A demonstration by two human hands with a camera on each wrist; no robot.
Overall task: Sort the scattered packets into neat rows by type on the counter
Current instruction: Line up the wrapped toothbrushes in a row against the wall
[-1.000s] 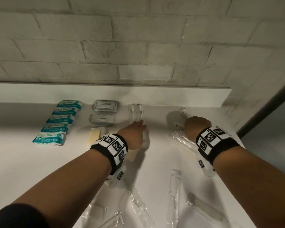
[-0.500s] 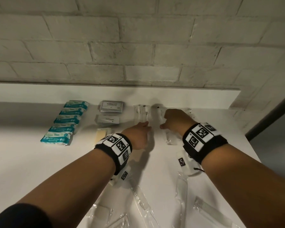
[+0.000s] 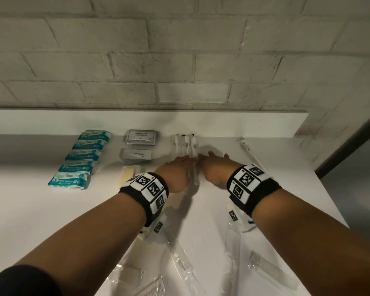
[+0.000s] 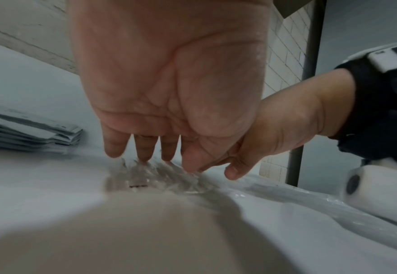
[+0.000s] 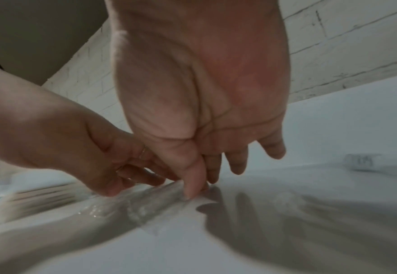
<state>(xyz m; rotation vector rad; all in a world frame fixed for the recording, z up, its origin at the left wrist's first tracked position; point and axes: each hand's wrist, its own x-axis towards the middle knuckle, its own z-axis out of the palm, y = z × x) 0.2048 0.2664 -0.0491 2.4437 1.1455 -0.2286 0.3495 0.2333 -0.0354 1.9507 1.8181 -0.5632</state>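
Clear plastic packets [image 3: 185,146] with small white items inside lie side by side near the back of the white counter [image 3: 41,214], and both hands meet at their near ends. Left hand [image 3: 175,175] reaches forward palm down, its fingers [image 4: 143,150] nearly straight and slightly apart, the tips touching the crinkled wrap. Right hand [image 3: 217,169] lies just beside it, thumb [image 5: 193,178] and forefinger tip pressed down on the edge of a clear packet [image 5: 146,202], the other fingers loosely extended; whether the thumb pinches the wrap or only presses it I cannot tell. Left of these packets sit a grey sachet stack [image 3: 141,137], a second grey stack [image 3: 136,155] marked toothpaste, and a pale yellow packet [image 3: 128,175] in front of them. Farther left runs a neat column of teal wipe packs [image 3: 81,159]. Long clear-wrapped items [image 3: 181,261] lie scattered on the near part of the counter under the forearms, and another wrapped item [image 3: 247,146] rests near the back right corner. White-painted brick wall [image 3: 179,60] rises behind.
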